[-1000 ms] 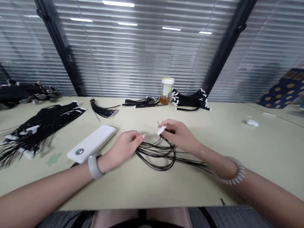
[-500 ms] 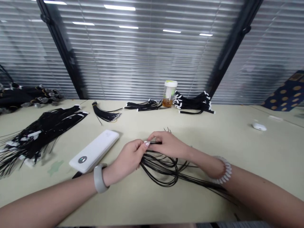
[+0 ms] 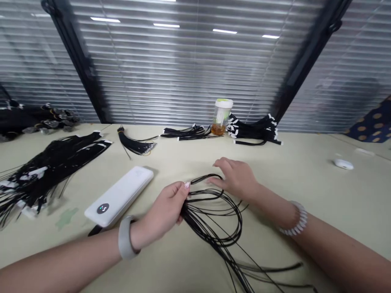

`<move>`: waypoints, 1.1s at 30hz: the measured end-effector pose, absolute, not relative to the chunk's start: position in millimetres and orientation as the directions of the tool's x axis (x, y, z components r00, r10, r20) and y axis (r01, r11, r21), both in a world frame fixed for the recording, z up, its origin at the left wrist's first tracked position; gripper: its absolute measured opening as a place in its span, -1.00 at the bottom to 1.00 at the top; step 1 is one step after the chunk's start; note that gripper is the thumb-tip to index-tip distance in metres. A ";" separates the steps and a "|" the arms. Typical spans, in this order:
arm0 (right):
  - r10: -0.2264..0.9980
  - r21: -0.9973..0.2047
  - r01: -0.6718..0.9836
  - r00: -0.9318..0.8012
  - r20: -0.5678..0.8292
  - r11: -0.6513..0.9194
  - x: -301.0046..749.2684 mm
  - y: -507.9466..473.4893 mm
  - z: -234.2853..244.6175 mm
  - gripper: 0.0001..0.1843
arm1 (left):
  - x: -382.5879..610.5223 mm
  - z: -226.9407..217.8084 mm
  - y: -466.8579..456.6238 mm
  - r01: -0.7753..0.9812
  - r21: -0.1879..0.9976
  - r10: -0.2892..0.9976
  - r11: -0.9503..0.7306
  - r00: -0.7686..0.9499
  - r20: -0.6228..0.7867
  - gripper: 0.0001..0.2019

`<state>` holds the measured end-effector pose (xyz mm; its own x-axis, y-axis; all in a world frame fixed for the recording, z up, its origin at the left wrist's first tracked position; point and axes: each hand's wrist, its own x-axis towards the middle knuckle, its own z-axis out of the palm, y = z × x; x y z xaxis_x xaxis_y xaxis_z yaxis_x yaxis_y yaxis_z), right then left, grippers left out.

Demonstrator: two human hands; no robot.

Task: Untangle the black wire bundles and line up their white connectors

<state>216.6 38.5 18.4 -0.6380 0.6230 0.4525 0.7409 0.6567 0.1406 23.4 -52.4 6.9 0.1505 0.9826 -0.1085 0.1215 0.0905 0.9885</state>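
Observation:
A bundle of thin black cords [image 3: 214, 219] lies looped on the pale table [image 3: 189, 260] in front of me. My left hand [image 3: 166, 209], with a grey band on the wrist, is closed in a pinch on the bundle where the strands gather. My right hand [image 3: 236, 177], a white beaded bracelet on its wrist, rests beside the far end of the loop with fingers curled, touching a cord; whether it grips the cord is hidden. The cords trail toward the lower right edge of the view.
A white power bank [image 3: 120, 195] lies left of my hands. Piles of black cords with white tags [image 3: 45, 167] spread at far left. More bundles [image 3: 255, 130] and a clear jar [image 3: 221, 117] sit by the blinds. A small white object [image 3: 343, 164] lies far right.
My hands, which met over the cords half a second ago, have parted. The right hand moved right and away, drawing out a loop. The bundle has spread wider and trails lower right.

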 end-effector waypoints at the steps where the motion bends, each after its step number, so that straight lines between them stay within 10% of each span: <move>1: 0.605 0.145 0.741 -0.631 0.485 0.656 217.0 31.2 23.2 -0.58 | 23.7 7.9 -52.8 0.118 0.988 0.987 0.097 0.116 -0.111 -0.60; 17: 0.633 -0.678 0.395 -0.763 0.134 0.620 210.0 -26.8 33.9 -0.69 | 29.3 6.6 -61.3 0.151 0.988 1.000 0.012 0.002 -0.013 -0.61; 24: 0.634 -0.748 0.388 -0.771 0.057 0.538 202.4 -31.5 22.5 -0.74 | 29.5 4.8 -59.6 0.331 0.941 0.998 -0.066 0.019 0.063 -0.63; 27: 0.587 -0.653 0.337 -0.783 0.206 0.678 200.5 -28.5 17.7 -0.81 | 26.0 7.7 -58.8 0.569 0.782 0.966 -0.254 0.111 0.233 -0.68; 33: 0.405 -0.416 0.198 -0.768 0.497 0.887 203.2 -16.9 -0.4 -0.89 | 37.9 41.7 -67.2 0.795 0.085 0.759 -0.600 0.533 0.375 -0.76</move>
<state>203.2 -16.9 -0.4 -0.7680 0.4045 0.4965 0.1985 0.8874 -0.4161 37.9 -67.2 41.7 0.5328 0.7587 0.3748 0.7952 -0.6004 0.0850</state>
